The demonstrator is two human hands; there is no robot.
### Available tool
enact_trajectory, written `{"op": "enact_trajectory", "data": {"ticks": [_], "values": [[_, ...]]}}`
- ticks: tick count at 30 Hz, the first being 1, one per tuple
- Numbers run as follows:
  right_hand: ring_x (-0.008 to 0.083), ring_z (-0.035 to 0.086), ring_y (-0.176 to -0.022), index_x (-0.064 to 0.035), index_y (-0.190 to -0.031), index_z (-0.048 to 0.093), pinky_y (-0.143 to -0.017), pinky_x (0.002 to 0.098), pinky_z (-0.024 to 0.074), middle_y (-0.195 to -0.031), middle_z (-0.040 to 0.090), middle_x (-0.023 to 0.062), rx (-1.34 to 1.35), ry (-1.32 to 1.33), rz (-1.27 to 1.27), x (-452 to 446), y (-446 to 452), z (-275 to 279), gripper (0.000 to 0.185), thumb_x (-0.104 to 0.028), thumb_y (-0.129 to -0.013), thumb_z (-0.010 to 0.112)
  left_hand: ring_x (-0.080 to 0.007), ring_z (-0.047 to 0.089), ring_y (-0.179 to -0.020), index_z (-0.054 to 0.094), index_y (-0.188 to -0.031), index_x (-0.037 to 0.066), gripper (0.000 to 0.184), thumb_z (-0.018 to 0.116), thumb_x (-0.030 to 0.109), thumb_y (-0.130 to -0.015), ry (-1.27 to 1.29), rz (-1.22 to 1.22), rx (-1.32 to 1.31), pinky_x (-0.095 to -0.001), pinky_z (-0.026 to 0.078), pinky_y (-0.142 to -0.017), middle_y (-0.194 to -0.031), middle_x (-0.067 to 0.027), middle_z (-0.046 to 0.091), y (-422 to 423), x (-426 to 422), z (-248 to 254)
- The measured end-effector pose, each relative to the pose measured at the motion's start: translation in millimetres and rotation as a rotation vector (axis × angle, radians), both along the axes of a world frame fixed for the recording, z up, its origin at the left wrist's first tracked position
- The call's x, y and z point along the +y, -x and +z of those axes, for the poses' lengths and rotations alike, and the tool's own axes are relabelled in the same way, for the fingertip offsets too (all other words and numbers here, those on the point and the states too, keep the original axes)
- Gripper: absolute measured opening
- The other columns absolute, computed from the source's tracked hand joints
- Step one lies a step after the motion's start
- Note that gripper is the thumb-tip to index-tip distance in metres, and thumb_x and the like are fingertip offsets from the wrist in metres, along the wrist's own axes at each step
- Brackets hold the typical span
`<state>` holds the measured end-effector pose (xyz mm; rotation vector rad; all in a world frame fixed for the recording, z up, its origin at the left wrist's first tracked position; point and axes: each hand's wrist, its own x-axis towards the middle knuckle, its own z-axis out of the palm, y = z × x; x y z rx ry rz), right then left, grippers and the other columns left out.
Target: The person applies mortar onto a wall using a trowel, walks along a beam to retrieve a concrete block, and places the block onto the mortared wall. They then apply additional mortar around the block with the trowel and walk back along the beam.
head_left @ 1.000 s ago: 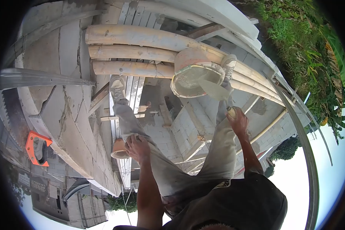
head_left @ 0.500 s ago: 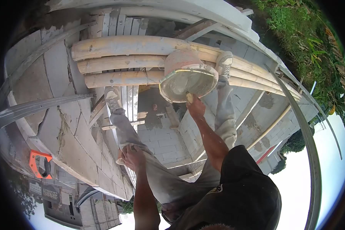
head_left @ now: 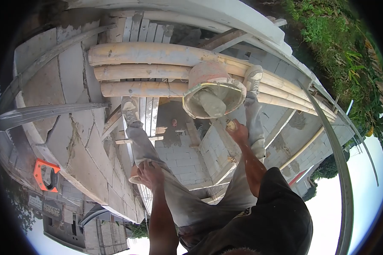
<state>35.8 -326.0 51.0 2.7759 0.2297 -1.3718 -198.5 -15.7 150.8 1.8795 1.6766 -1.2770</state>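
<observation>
My right hand (head_left: 239,132) is closed around the pale handle of a trowel (head_left: 231,125), just below the mouth of a bucket (head_left: 235,97). A rounded grey mass of wet mortar (head_left: 212,104) shows at the bucket's mouth, where it seems to cover the trowel's blade. The bucket is crusted with grey over a reddish side and stands by the bamboo poles. Near the knee of my grey trousers, my left hand (head_left: 150,174) has its fingers curled. Against it is a small brownish piece with a light edge (head_left: 134,175), too unclear to name.
Thick bamboo poles (head_left: 144,88) cross in front, with one shoe (head_left: 253,75) by them and the other (head_left: 130,107) beside wooden slats. A block wall (head_left: 76,148) runs along the left, with an orange-handled tool (head_left: 46,175) on it. Deep below lies a block-walled room (head_left: 178,159).
My right hand has drawn back from the bucket, down and to the right, with the trowel. A mortar lump now shows at the bucket's mouth. My left hand stays near the knee.
</observation>
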Motion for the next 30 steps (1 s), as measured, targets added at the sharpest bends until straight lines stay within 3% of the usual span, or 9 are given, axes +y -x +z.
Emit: {"op": "enact_trajectory", "data": {"ticks": [5, 7, 9, 12, 14, 18, 23, 27, 30], "values": [[0.0387, 0.064, -0.073, -0.0124, -0.097, 0.060, -0.066, 0.0488, 0.0507, -0.075, 0.066, 0.0153, -0.066, -0.123, 0.044, -22, 0, 16, 0.037, -0.035, -0.072, 0.075, -0.0293, 0.049, -0.118, 0.065, -0.112, 0.010, 0.034, 0.055, 0.029, -0.086, -0.020, 0.018, -0.013, -0.0450, 0.039, -0.099, -0.124, -0.0062, 0.058, 6, -1, -2], [0.0379, 0.066, -0.074, -0.0070, -0.106, 0.062, -0.066, 0.0470, 0.0527, -0.079, 0.068, 0.0159, -0.038, -0.092, 0.120, -16, -7, 29, 0.048, -0.034, -0.070, 0.078, -0.0293, 0.049, -0.118, 0.065, -0.111, 0.011, 0.034, 0.056, 0.030, -0.085, -0.047, 0.031, -0.023, -0.0450, 0.038, -0.099, -0.124, -0.0057, 0.058, 8, -3, -2], [0.0374, 0.066, -0.073, -0.0066, -0.106, 0.062, -0.066, 0.0469, 0.0526, -0.079, 0.068, 0.0156, -0.032, -0.187, 0.099, 2, -17, 35, 0.046, -0.031, -0.070, 0.078, -0.0292, 0.049, -0.117, 0.066, -0.110, 0.012, 0.032, 0.057, 0.029, -0.085, -0.042, 0.042, -0.040, -0.0447, 0.038, -0.099, -0.122, -0.0047, 0.058, 7, -2, -2], [0.0350, 0.068, -0.076, -0.0069, -0.107, 0.062, -0.069, 0.0452, 0.0528, -0.084, 0.070, 0.0147, 0.077, -0.240, 0.064, 77, -58, 76, 0.042, -0.026, -0.073, 0.077, -0.0288, 0.049, -0.117, 0.066, -0.110, 0.012, 0.031, 0.056, 0.028, -0.085, -0.055, 0.026, -0.055, -0.0445, 0.039, -0.099, -0.122, -0.0045, 0.058, 6, -1, 2], [0.0348, 0.067, -0.080, -0.0061, -0.107, 0.062, -0.072, 0.0441, 0.0526, -0.088, 0.070, 0.0147, 0.048, -0.441, 0.021, 143, -89, 92, 0.040, -0.028, -0.076, 0.075, -0.0281, 0.048, -0.118, 0.066, -0.111, 0.013, 0.032, 0.056, 0.029, -0.085, -0.032, 0.064, -0.047, -0.0440, 0.038, -0.099, -0.123, -0.0039, 0.058, 5, 3, 6], [0.0352, 0.067, -0.082, -0.0051, -0.107, 0.061, -0.074, 0.0433, 0.0522, -0.090, 0.069, 0.0156, -0.259, -0.670, 0.280, 256, -159, 68, 0.044, -0.037, -0.080, 0.074, -0.0274, 0.049, -0.117, 0.066, -0.110, 0.012, 0.031, 0.056, 0.028, -0.087, -0.044, 0.071, -0.061, -0.0434, 0.038, -0.099, -0.121, -0.0038, 0.059, 9, 5, 4], [0.0321, 0.067, -0.081, -0.0102, -0.108, 0.062, -0.073, 0.0429, 0.0527, -0.090, 0.069, 0.0127, -0.527, -0.698, 0.393, 368, -237, 31, 0.042, -0.043, -0.084, 0.069, -0.0268, 0.047, -0.119, 0.066, -0.112, 0.013, 0.033, 0.055, 0.030, -0.086, -0.035, 0.133, -0.061, -0.0430, 0.037, -0.099, -0.124, -0.0029, 0.058, 19, 6, 5], [0.0258, 0.066, -0.089, -0.0159, -0.110, 0.063, -0.075, 0.0399, 0.0528, -0.096, 0.067, 0.0059, -0.845, -0.652, 0.640, 389, -268, 6, 0.038, -0.041, -0.082, 0.070, -0.0271, 0.047, -0.120, 0.065, -0.113, 0.011, 0.034, 0.055, 0.029, -0.086, -0.032, 0.154, -0.081, -0.0427, 0.037, -0.100, -0.124, -0.0037, 0.057, 18, 10, 6], [0.0228, 0.063, -0.093, -0.0190, -0.111, 0.064, -0.076, 0.0384, 0.0518, -0.096, 0.062, 0.0028, -0.874, -0.474, 0.697, 374, -271, -2, 0.037, -0.038, -0.081, 0.072, -0.0272, 0.047, -0.120, 0.065, -0.114, 0.011, 0.035, 0.056, 0.029, -0.086, -0.017, 0.158, -0.070, -0.0426, 0.037, -0.100, -0.125, -0.0037, 0.057, 20, 10, 5]]}}
